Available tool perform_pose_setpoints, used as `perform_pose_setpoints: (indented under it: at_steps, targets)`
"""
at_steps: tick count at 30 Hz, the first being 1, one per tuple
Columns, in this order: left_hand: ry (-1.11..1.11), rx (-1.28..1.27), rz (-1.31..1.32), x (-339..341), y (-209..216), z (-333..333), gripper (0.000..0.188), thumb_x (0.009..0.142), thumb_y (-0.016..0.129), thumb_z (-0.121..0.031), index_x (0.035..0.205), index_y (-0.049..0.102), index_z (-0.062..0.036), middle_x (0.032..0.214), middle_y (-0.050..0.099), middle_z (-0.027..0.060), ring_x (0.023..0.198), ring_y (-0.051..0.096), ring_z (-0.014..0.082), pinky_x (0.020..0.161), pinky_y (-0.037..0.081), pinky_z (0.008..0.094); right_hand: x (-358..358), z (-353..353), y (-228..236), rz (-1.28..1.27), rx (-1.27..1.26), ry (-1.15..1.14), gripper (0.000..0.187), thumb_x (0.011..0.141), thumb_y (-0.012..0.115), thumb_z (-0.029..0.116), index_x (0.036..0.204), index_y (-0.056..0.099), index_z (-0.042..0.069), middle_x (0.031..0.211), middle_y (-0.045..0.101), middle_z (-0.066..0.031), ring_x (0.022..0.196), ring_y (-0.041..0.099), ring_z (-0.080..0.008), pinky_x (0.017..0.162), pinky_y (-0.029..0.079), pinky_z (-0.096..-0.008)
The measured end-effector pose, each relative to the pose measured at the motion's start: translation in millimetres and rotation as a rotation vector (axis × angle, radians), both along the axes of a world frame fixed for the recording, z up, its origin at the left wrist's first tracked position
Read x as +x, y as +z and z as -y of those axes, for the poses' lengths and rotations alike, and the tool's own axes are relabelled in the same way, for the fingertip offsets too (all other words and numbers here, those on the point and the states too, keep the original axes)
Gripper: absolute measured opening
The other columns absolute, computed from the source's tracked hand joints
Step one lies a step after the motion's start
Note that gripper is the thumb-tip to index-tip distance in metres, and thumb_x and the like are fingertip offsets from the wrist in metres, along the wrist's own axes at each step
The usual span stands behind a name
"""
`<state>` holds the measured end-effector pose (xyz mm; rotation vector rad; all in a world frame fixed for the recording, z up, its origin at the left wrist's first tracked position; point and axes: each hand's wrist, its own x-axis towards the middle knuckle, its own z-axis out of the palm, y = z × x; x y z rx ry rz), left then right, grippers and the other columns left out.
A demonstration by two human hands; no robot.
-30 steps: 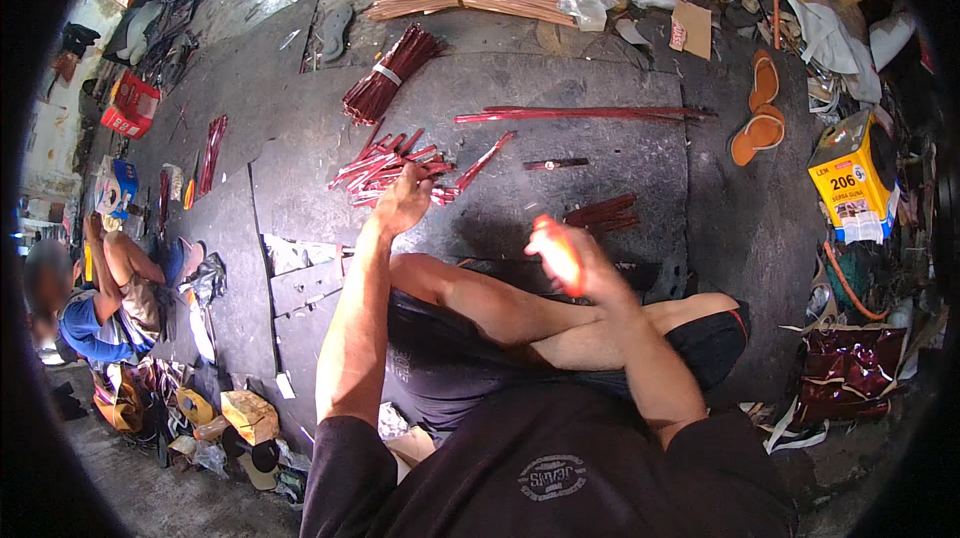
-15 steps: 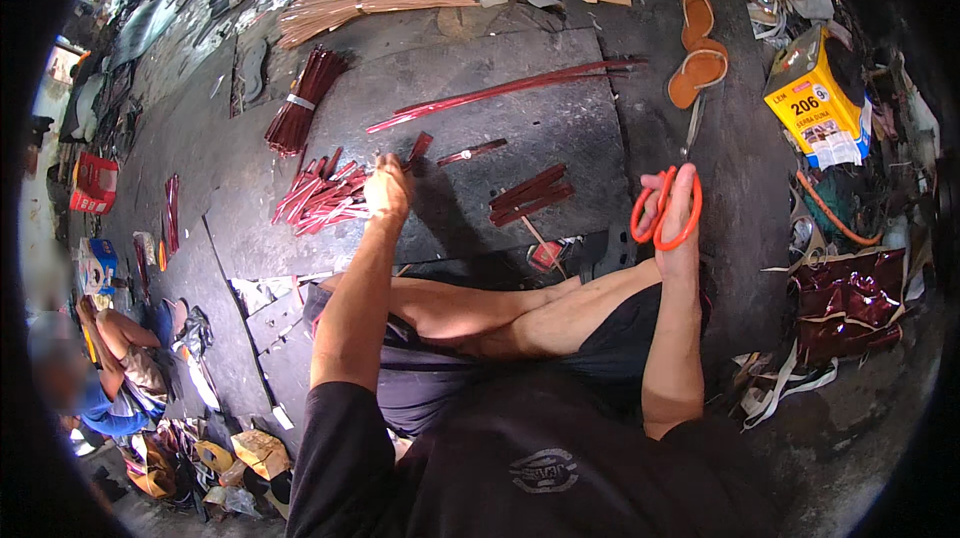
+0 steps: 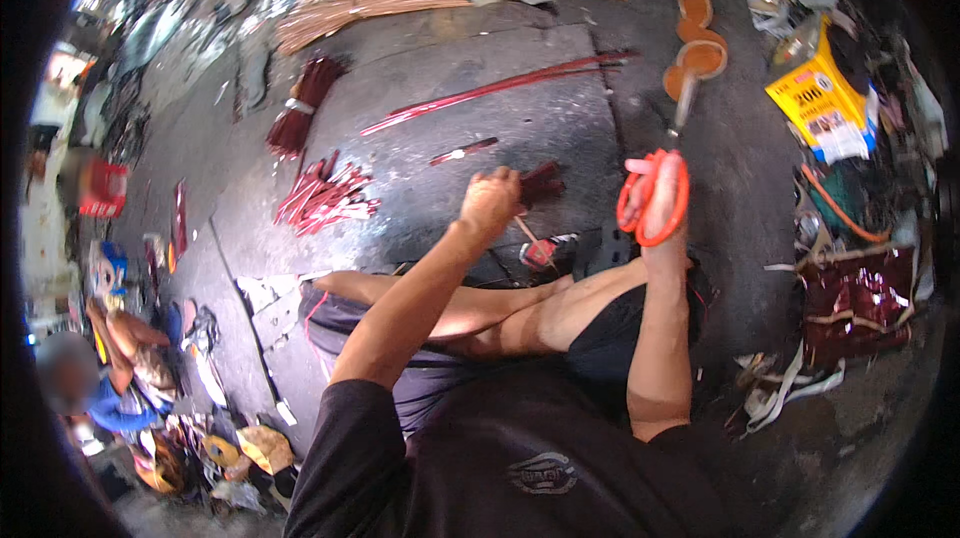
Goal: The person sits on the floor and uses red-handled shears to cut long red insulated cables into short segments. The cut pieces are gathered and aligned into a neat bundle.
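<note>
one banded bundle of red strips (image 3: pixel 302 108) and one loose heap (image 3: pixel 325 195) lie left of the left hand (image 3: pixel 488 204); one small dark stack (image 3: pixel 546 181) touches or nearly touches its fingers. two brown sandals (image 3: pixel 703 56) lie beyond the right hand (image 3: pixel 659 203), which has one pair of scissors (image 3: pixel 673 152). the floor (image 3: pixel 400 68) is dark and scuffed; one seated person (image 3: pixel 118 403) is far left of the fingers. the left fingers bend down, grip impossible to tell; the right fingers are clamped on the orange handles, blades pointing away.
</note>
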<state>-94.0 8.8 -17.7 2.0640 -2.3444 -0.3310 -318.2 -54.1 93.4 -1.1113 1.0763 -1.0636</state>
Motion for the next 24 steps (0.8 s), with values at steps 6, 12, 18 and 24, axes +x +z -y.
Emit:
perform_pose_setpoints:
  at_steps: [6, 12, 18, 24]
  targets:
    - [-0.049, 0.137, 0.067, -26.7, 10.2, 11.3, 0.018, 0.082, 0.063, -0.020, 0.093, 0.068, -0.0069, 0.100, 0.062, 0.0097, 0.095, 0.062, 0.0234, 0.080, 0.048, 0.0387, 6.0, -2.3, 14.6, -0.044, 0.002, -0.086, 0.069, 0.099, 0.031, 0.062, 0.097, 0.063, 0.000, 0.055, 0.040, 0.0017, 0.046, 0.040, -0.0099, 0.042, 0.035, -0.0253]
    - [0.093, 0.072, 0.097, 19.7, 7.4, 4.2, 0.020, 0.078, 0.065, -0.023, 0.089, 0.068, -0.0067, 0.097, 0.065, 0.0124, 0.089, 0.067, 0.0274, 0.075, 0.050, 0.0402, 11.0, -7.3, 9.2, -0.113, 0.060, -0.063, 0.068, 0.098, 0.034, 0.062, 0.100, 0.061, 0.000, 0.058, 0.040, 0.0018, 0.049, 0.042, -0.0095, 0.044, 0.036, -0.0250]
    - [0.149, 0.115, 0.178, 191.6, 105.4, -70.0, 0.042, 0.070, 0.076, -0.025, 0.107, 0.066, -0.0080, 0.115, 0.060, 0.0096, 0.105, 0.059, 0.0291, 0.088, 0.047, 0.0456, 7.8, -2.6, 16.0, -0.118, 0.040, -0.055, 0.066, 0.098, 0.033, 0.062, 0.104, 0.058, 0.000, 0.060, 0.042, 0.0014, 0.050, 0.044, -0.0094, 0.046, 0.039, -0.0247]
    - [0.716, 0.017, -0.513, 263.9, 125.6, -177.9, 0.044, 0.094, 0.045, -0.024, 0.136, 0.047, -0.0102, 0.121, 0.054, 0.0116, 0.106, 0.056, 0.0255, 0.091, 0.046, 0.0370, 13.9, -5.1, 12.7, -0.198, 0.086, -0.033, 0.068, 0.098, 0.032, 0.062, 0.106, 0.058, 0.000, 0.060, 0.042, 0.0014, 0.050, 0.044, -0.0100, 0.047, 0.037, -0.0242]
